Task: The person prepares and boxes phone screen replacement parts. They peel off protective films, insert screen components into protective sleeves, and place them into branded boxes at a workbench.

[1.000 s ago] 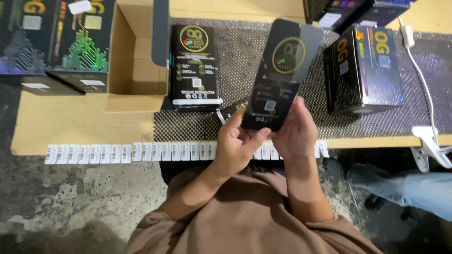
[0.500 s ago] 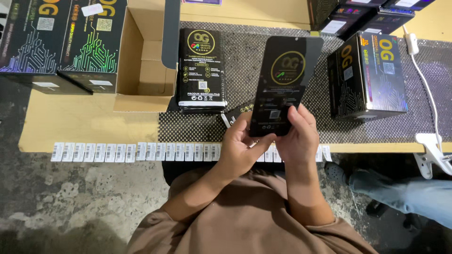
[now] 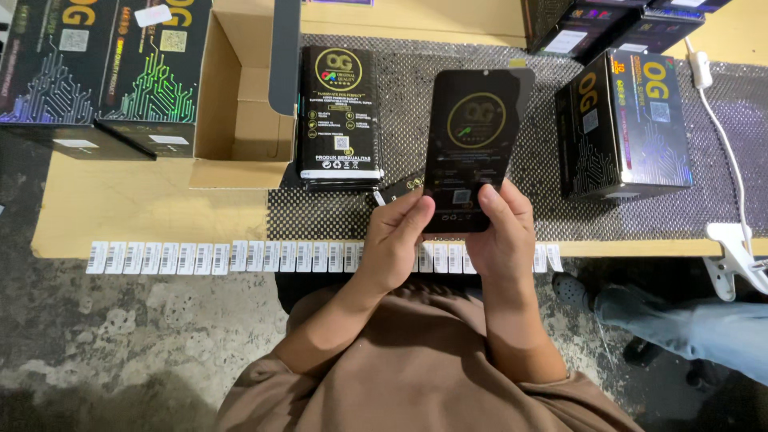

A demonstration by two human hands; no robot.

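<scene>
Black flat packet (image 3: 472,144) gripped by left hand (image 3: 396,240), right hand (image 3: 504,236)

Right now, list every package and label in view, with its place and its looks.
Flat pack: held by both hands, black, gold round emblem.
Stack of packs: on the mat, left of it, black.
Black box: right, shiny.
Two black boxes: far left.
Cardboard box: open, brown.
Label strip: white, along the table's edge.

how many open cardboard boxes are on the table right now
1: the open brown cardboard box sits upper left, beside the stack of flat black packets. Others may lie outside the view.
</scene>
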